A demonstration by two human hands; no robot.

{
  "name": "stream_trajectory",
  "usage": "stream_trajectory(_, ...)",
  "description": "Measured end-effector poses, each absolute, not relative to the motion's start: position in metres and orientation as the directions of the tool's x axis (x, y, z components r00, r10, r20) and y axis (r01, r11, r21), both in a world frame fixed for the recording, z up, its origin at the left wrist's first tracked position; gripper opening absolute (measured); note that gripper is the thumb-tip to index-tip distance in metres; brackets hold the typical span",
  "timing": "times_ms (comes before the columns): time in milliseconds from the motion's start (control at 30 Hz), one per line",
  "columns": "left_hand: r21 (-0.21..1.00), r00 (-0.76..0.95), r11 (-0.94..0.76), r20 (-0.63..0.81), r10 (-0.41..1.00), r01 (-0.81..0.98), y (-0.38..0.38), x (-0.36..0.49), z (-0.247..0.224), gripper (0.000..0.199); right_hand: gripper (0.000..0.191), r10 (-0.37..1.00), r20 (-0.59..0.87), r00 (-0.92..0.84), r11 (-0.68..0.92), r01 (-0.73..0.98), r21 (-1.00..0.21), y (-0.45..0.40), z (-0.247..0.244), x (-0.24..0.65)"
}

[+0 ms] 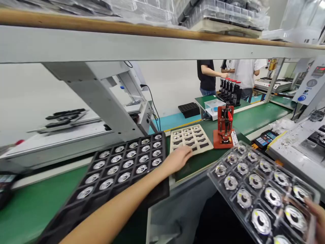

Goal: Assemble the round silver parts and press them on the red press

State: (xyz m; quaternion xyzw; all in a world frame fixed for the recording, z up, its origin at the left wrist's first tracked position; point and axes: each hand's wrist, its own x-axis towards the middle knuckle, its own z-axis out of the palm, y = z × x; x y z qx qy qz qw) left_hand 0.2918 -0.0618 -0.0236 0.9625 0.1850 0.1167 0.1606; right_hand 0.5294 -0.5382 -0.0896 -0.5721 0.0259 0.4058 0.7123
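My left hand [179, 158] is at the near edge of a cream tray [208, 146], fingers bent together over its front cells. What those fingers hold, if anything, is hidden. Round silvery parts fill some of that tray's cells; others show dark shaped recesses. At the lower right, my right hand [316, 215] grips the edge of a clear plastic tray [223, 194], tilted and loaded with rows of round metal parts with pale centres. Under my left forearm lies a large black tray [85, 211] with similar round parts in its far rows.
A red toggle press [223, 130] stands right of the cream tray on the green bench [261, 113]. A grey shelf beam [162, 47] crosses overhead. A calculator-like keypad [266, 139] lies at right. People [208, 76] stand beyond, near several red-handled clamps [230, 88].
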Motion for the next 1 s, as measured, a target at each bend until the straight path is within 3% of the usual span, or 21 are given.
stream_trajectory(67, 0.373, 0.888, -0.872, 0.205, 0.411, 0.317, -0.043, 0.300, 0.001, 0.030, 0.085, 0.555, -0.552, 0.622, 0.087, -0.704, -0.705, -0.496, -0.086, 0.517)
stream_trajectory(133, 0.390, 0.877, -0.865, 0.229, 0.423, 0.315, -0.026, 0.306, 0.025, 0.032, 0.075, 0.674, -0.489, 0.553, 0.147, -0.750, -0.645, -0.447, -0.079, 0.497)
stream_trajectory(200, 0.399, 0.868, -0.860, 0.242, 0.433, 0.318, -0.017, 0.309, 0.042, 0.034, 0.066, 0.794, -0.368, 0.485, 0.167, -0.755, -0.634, -0.397, -0.074, 0.473)
stream_trajectory(300, 0.395, 0.862, -0.860, 0.252, 0.441, 0.324, -0.026, 0.309, 0.051, 0.032, 0.055, 0.867, -0.222, 0.447, 0.211, -0.732, -0.648, -0.329, -0.079, 0.439)
stream_trajectory(433, 0.400, 0.855, -0.855, 0.256, 0.450, 0.330, -0.070, 0.297, 0.037, 0.026, 0.060, 0.891, -0.172, 0.420, 0.200, -0.703, -0.683, -0.272, -0.102, 0.411)
stream_trajectory(567, 0.401, 0.887, -0.853, 0.170, 0.429, 0.335, -0.121, 0.278, 0.007, 0.024, 0.063, 0.915, -0.227, 0.335, 0.069, -0.682, -0.728, -0.261, -0.121, 0.402)
stream_trajectory(767, 0.290, 0.934, -0.895, 0.008, 0.356, 0.339, -0.165, 0.263, -0.029, 0.022, 0.056, 0.959, -0.271, 0.087, -0.173, -0.579, -0.797, -0.284, -0.134, 0.421)
stream_trajectory(900, 0.274, 0.950, -0.912, -0.013, 0.313, 0.305, -0.162, 0.262, -0.032, 0.014, 0.070, 0.950, -0.309, 0.055, -0.237, -0.519, -0.821, -0.306, -0.146, 0.438)
stream_trajectory(1000, 0.280, 0.952, -0.914, 0.009, 0.308, 0.293, -0.154, 0.257, -0.034, 0.012, 0.066, 0.942, -0.321, 0.096, -0.244, -0.462, -0.853, -0.330, -0.153, 0.450)
